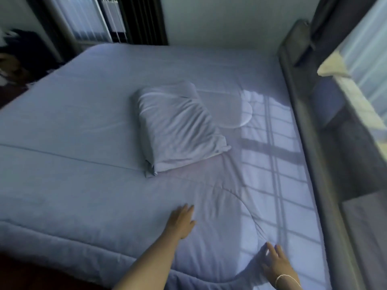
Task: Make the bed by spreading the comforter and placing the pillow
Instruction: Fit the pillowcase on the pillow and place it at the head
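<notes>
A pale blue comforter [83, 126] lies spread flat over the bed. On it, near the middle, rests a wrinkled pillow [178, 130] in a matching blue case, turned at an angle. My left hand [181, 221] lies flat on the comforter near the front edge, fingers together and pointing away from me, holding nothing. My right hand [274, 262] presses on the comforter's rounded near corner, fingers spread, with a thin bracelet on the wrist. The cloth wrinkles slightly beside that hand.
A grey padded headboard [297, 97] runs along the bed's right side, with a window [364, 59] and sill behind it. Sunlight throws a window-grid pattern on the right part of the bed. A dark pile [23, 55] sits at far left. Vertical blinds [94, 17] hang at the back.
</notes>
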`<state>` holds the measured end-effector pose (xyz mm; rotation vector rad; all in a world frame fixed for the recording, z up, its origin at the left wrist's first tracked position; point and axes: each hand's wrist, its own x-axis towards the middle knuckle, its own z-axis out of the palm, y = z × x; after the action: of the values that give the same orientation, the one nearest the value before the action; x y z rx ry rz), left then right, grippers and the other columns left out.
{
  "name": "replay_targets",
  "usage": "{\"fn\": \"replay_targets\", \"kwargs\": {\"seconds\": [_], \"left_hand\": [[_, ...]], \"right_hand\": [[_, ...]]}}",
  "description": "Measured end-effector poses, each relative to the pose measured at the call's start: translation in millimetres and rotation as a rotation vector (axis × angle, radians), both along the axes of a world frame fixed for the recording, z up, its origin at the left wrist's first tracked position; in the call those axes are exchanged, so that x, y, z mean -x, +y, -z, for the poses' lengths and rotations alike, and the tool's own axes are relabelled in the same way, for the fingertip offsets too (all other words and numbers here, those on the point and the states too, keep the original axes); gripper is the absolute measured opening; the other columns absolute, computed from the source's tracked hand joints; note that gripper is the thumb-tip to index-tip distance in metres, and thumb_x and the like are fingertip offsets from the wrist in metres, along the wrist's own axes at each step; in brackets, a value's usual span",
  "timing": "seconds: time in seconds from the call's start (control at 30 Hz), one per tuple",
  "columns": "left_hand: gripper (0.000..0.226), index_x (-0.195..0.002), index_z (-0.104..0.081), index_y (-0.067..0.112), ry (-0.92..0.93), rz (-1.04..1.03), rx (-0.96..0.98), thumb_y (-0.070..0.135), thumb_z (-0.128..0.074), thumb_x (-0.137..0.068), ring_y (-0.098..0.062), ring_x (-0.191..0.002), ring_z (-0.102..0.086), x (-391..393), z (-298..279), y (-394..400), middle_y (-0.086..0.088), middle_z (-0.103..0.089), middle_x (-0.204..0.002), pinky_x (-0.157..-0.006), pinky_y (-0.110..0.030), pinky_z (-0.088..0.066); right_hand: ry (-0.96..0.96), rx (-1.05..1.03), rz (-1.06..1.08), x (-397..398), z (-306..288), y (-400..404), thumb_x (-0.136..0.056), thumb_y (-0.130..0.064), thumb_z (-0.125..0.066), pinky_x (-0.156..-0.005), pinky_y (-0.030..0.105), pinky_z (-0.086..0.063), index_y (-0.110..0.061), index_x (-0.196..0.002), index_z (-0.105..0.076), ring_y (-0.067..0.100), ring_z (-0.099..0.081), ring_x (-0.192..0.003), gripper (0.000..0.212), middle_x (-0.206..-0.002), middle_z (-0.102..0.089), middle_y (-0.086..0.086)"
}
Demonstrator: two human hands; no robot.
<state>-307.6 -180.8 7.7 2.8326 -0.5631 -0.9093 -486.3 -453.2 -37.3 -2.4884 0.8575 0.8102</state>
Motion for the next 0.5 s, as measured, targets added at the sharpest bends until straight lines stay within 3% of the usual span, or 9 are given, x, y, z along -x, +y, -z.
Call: {"fn": "replay_targets", "kwargs": {"seconds": [0.13, 0.23, 0.37, 0.5], "left_hand": [[0.058, -0.150, -0.021, 0.015, -0.133, -0.169, 0.098, 0.035, -0.038, -0.099, -0.024, -0.144, -0.022, -51, -27, 25, -0.010, -0.017, -0.158, -0.117, -0.039, -0.021], [0.056, -0.146, -0.030, 0.014, -0.274, -0.241, 0.158, 0.035, -0.044, -0.096, -0.025, -0.138, -0.035, -87, -34, 49, -0.011, -0.029, -0.154, -0.110, -0.036, -0.032], [0.059, -0.143, -0.035, 0.011, -0.317, -0.573, 0.304, 0.036, -0.052, -0.093, -0.034, -0.128, -0.044, -139, -27, 66, -0.014, -0.039, -0.146, -0.100, -0.042, -0.040], [0.076, -0.144, -0.031, 0.001, -0.316, -0.855, 0.413, 0.041, -0.061, -0.087, -0.042, -0.128, -0.042, -204, -4, 75, -0.025, -0.040, -0.143, -0.102, -0.048, -0.039]], "right_hand": [[0.011, 0.069, 0.136, -34, -11, 2, -0.087, -0.041, -0.041, -0.105, 0.037, -0.035, -0.030, -0.128, -0.045, 0.017, -0.049, -0.125, 0.043, -0.131, -0.047, -0.001], [-0.100, 0.042, 0.190, -73, -19, 21, -0.086, -0.043, -0.045, -0.100, 0.035, -0.040, -0.031, -0.125, -0.050, 0.025, -0.053, -0.120, 0.041, -0.132, -0.051, 0.003], [-0.292, -0.149, 0.243, -152, -27, 50, -0.084, -0.033, -0.065, -0.096, 0.033, -0.043, -0.017, -0.128, -0.052, 0.029, -0.056, -0.115, 0.049, -0.125, -0.058, 0.013], [-0.481, -0.449, 0.463, -258, -25, 57, -0.082, -0.024, -0.072, -0.070, 0.027, -0.045, -0.011, -0.123, -0.056, 0.022, -0.060, -0.082, 0.047, -0.115, -0.063, 0.018]]}}
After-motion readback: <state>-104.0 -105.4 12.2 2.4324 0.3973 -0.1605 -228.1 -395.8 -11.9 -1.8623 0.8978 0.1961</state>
